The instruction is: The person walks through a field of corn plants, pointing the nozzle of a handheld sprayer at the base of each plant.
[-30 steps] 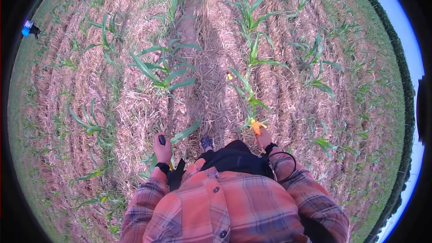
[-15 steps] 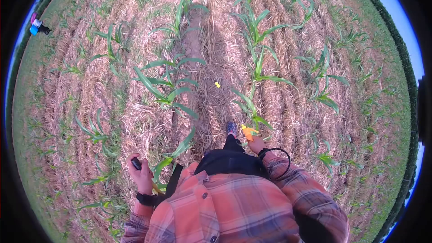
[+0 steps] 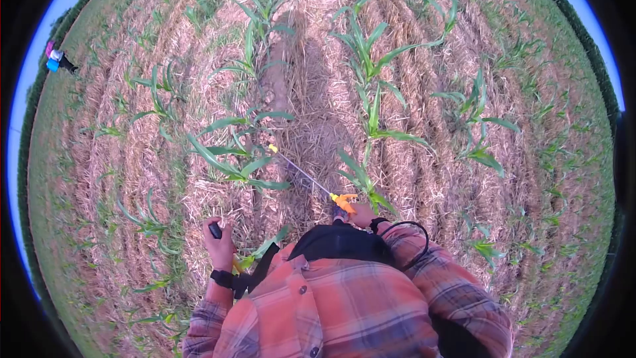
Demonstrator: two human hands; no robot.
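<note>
Straw field (image 3: 318, 126): wand (image 3: 305, 176) ahead of right hand (image 3: 361, 214)

1 view only — a fisheye head camera, looking steeply down and forward over the wearer's plaid shirt (image 3: 344, 305) at 6 o'clock. Straw ground and maize rows (image 3: 371, 86) run toward 12 o'clock — near at centre, far at the dark circular rim, sky at 3 and 9.

A farm field: rows of young maize plants (image 3: 366, 103) in straw-strewn soil (image 3: 318, 126) (open sky at the edge).
</note>
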